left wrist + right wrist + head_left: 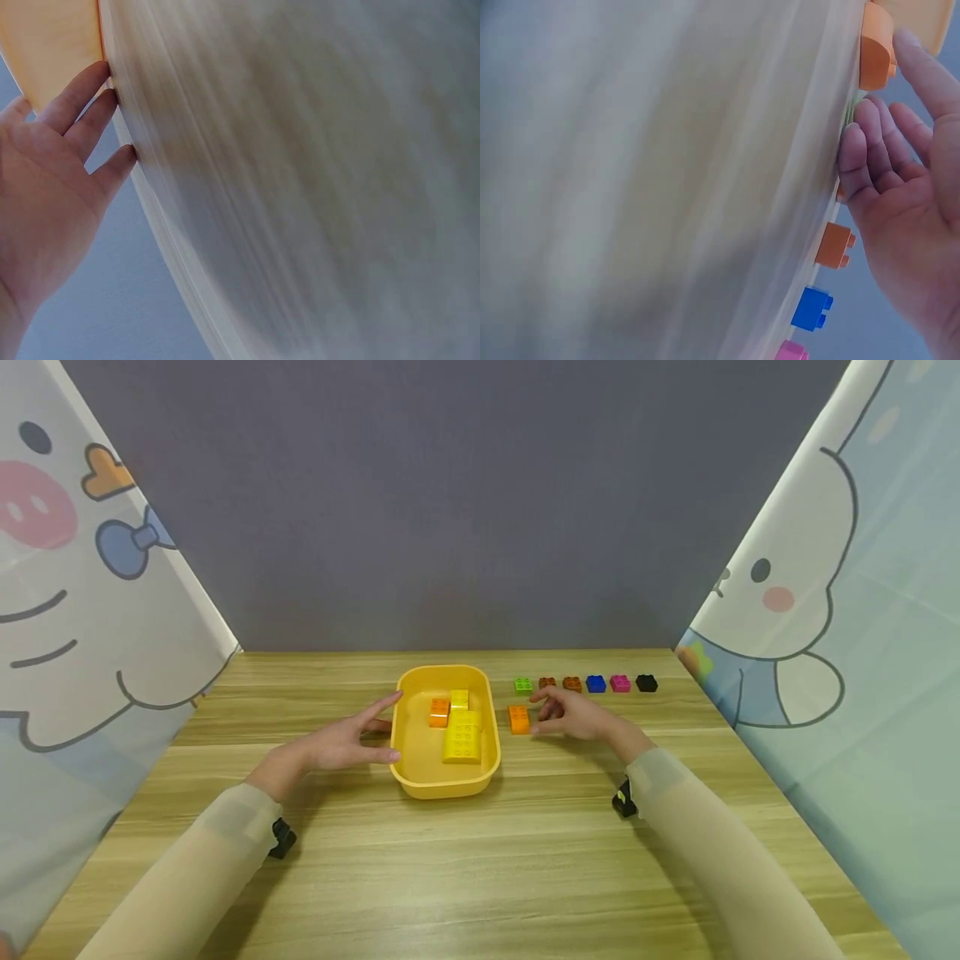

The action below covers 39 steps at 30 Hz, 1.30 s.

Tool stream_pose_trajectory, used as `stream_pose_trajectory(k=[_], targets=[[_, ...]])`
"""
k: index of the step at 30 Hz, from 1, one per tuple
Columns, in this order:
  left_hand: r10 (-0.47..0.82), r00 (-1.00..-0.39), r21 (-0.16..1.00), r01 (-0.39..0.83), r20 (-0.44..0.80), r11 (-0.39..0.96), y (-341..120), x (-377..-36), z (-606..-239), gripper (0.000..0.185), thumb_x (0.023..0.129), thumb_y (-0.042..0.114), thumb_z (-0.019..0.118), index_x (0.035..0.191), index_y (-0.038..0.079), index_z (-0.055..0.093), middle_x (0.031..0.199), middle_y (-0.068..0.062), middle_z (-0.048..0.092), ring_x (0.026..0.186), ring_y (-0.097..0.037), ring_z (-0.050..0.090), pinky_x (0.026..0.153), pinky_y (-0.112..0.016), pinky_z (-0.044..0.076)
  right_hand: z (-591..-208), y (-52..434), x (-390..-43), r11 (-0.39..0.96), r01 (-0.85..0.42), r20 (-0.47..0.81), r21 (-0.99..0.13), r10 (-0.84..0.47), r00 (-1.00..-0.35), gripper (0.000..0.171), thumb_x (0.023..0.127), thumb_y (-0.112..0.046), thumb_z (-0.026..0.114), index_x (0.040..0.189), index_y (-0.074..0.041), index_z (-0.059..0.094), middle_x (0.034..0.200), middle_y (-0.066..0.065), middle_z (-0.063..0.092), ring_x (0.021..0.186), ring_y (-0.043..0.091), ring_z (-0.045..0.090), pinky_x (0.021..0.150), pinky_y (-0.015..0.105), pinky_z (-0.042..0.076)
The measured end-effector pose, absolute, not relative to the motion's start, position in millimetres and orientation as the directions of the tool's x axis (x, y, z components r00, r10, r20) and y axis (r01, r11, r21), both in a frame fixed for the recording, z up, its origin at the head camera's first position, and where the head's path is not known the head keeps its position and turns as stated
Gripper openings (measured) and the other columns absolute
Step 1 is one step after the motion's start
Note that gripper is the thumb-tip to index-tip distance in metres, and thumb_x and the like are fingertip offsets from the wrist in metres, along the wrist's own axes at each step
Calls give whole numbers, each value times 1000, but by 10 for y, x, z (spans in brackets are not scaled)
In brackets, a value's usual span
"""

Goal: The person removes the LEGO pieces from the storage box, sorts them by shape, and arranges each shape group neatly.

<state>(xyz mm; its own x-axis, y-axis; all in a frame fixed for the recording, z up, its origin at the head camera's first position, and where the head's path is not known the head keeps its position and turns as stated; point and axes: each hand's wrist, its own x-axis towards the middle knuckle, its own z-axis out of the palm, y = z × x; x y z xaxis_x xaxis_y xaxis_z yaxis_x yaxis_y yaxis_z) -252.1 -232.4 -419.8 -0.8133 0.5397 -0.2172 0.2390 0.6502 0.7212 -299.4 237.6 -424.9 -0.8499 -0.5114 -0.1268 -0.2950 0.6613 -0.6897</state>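
Orange brick [518, 719] on the table just right of the yellow tub [489, 752] | right hand [577, 717] right beside it, fingers loosely spread, gripping nothing | brick lies tub-side of the fingertips | left hand [341, 745] flat-open against the tub's left wall, so right is way closer

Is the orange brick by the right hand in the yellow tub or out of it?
Out. The orange brick stands on the table just right of the yellow tub wall, beside the right hand fingertips.
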Motion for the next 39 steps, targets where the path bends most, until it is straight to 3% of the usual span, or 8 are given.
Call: stream_pose_trajectory(k=[9, 22, 26, 29, 32, 34, 39], targets=[[537, -814, 722, 233, -223, 652, -2319, -2514, -4186, 111, 98, 59, 79, 177, 43, 2, 170, -22, 48, 161, -52, 37, 125, -80, 28, -4178, 2452, -2839, 604, -348, -40, -717, -535, -844, 40, 109, -24, 72, 144, -5, 66, 116, 12, 73, 93, 22, 67, 76, 32, 57], [533, -818, 710, 244, -215, 661, -2315, -2517, -4178, 111, 97, 61, 78, 177, 43, 3, 169, -22, 49, 160, -53, 38, 125, -81, 28, -3959, 2092, -2591, 558, -420, 51, -716, -558, -829, 34, 111, -30, 68, 139, -10, 71, 113, 3, 73, 98, 21, 65, 83, 34, 57], [530, -820, 703, 247, -215, 667, -2316, -2515, -4179, 111, 97, 61, 78, 177, 43, 3, 169, -22, 50, 160, -53, 39, 124, -81, 28, -3930, 1883, -2583, 515, -475, 87, -714, -608, -789, 34, 110, -27, 70, 139, -11, 73, 125, 6, 72, 117, 31, 65, 98, 51, 58], [531, -820, 701, 250, -214, 668, -2319, -2518, -4182, 111, 97, 62, 78, 177, 43, 2, 169, -22, 50, 159, -54, 39, 124, -81, 28, -3946, 1735, -2608, 499, -532, 108, -684, -652, -750, 34, 109, -26, 72, 140, -13, 74, 142, 8, 67, 139, 38, 56, 115, 64, 48], [532, -819, 703, 250, -213, 666, -2320, -2518, -4186, 112, 97, 62, 78, 177, 44, 2, 169, -22, 50, 159, -54, 39, 124, -82, 28, -3965, 1591, -2644, 494, -596, 124, -633, -696, -708, 33, 108, -26, 73, 139, -15, 75, 149, 7, 65, 149, 38, 48, 126, 67, 36], [532, -819, 707, 246, -215, 663, -2320, -2516, -4183, 112, 97, 62, 79, 176, 45, 3, 169, -22, 49, 159, -54, 39, 124, -82, 27, -3966, 1500, -2663, 496, -633, 132, -594, -716, -685, 31, 108, -28, 73, 137, -17, 76, 149, 5, 66, 147, 34, 50, 128, 65, 32], [531, -819, 712, 240, -216, 660, -2323, -2514, -4184, 112, 96, 62, 79, 176, 45, 3, 169, -22, 50, 159, -54, 39, 124, -82, 27, -3946, 1311, -2723, 497, -700, 125, -513, -764, -633, 27, 109, -28, 71, 133, -21, 79, 141, 0, 72, 139, 26, 58, 128, 58, 32]])
